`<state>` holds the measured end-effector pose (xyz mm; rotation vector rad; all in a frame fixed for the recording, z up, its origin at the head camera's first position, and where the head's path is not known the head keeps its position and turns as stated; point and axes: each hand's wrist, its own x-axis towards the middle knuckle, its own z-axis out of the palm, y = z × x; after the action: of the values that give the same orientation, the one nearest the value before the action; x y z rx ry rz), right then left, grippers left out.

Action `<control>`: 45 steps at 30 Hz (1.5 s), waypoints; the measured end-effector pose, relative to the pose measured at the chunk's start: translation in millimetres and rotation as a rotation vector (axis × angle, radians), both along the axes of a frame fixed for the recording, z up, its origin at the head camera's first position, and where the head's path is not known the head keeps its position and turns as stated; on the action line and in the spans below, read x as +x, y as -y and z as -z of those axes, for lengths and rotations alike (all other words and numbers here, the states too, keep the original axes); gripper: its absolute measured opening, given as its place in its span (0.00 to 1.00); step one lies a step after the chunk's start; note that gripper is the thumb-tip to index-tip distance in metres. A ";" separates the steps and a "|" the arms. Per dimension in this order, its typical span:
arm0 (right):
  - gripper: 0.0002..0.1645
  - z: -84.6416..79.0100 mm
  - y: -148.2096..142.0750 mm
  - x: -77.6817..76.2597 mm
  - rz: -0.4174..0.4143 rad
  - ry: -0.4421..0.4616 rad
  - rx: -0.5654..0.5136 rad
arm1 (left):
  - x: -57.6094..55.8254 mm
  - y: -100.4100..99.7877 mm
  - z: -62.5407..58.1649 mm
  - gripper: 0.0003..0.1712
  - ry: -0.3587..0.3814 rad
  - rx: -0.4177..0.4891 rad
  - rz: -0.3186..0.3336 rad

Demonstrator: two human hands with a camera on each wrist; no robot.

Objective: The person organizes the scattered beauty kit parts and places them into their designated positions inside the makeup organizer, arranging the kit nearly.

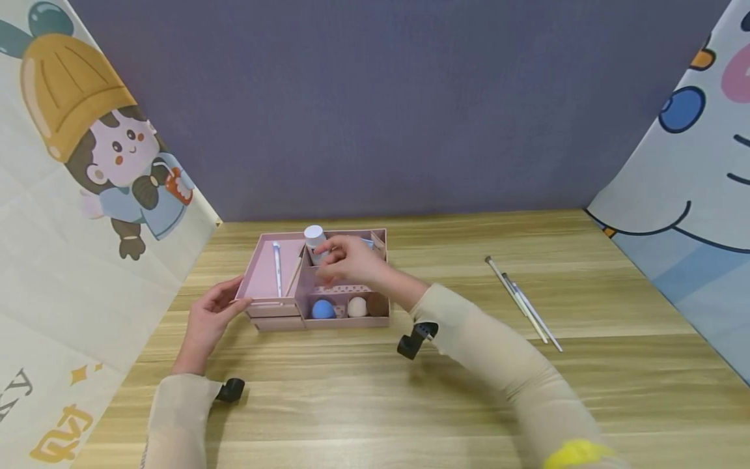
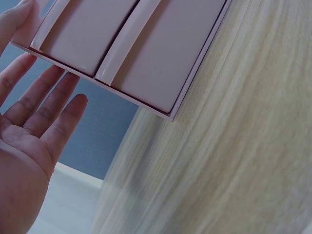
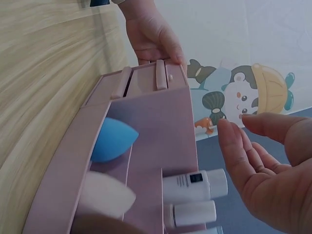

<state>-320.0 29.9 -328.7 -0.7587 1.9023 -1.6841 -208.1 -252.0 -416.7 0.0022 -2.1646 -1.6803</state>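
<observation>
A pink makeup organizer [image 1: 346, 322] stands on the table, two drawers on its left under an open top tray [image 1: 265, 267]. A light-handled brush [image 1: 278, 270] and a thin brush [image 1: 295, 270] lie in that tray. My left hand [image 1: 209, 319] grips the front left corner, thumb at the front and fingers against the side. Above the middle compartments hovers my right hand [image 1: 354, 260], fingers bent loosely, nothing between them. Beside its fingertips is a white-capped bottle [image 1: 314, 238]. A blue makeup sponge [image 3: 114, 140], a cream sponge [image 1: 357, 307] and a brown one [image 1: 377, 305] fill the front compartment.
Three makeup brushes [image 1: 523, 303] lie together on the wooden table [image 1: 351, 397], right of the organizer. A grey-purple panel [image 1: 410, 117] rises behind the table. Printed cartoon sheets [image 1: 70, 273] flank it on both sides.
</observation>
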 end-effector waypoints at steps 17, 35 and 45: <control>0.23 8.0 -59.6 1.6 0.024 -0.021 -0.012 | -3.3 1.7 0.5 0.23 -0.010 0.001 0.006; 0.24 27.2 -134.8 -4.8 0.055 -0.007 -0.027 | -3.8 2.5 2.4 0.23 -0.016 0.010 0.013; 0.26 42.0 -185.0 -18.7 0.142 -0.021 0.086 | -4.2 2.5 3.3 0.22 -0.017 0.005 0.007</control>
<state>-338.7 214.9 -370.7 -0.6234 2.0720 -1.6701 -212.3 -254.5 -420.0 -0.0183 -2.1497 -1.6839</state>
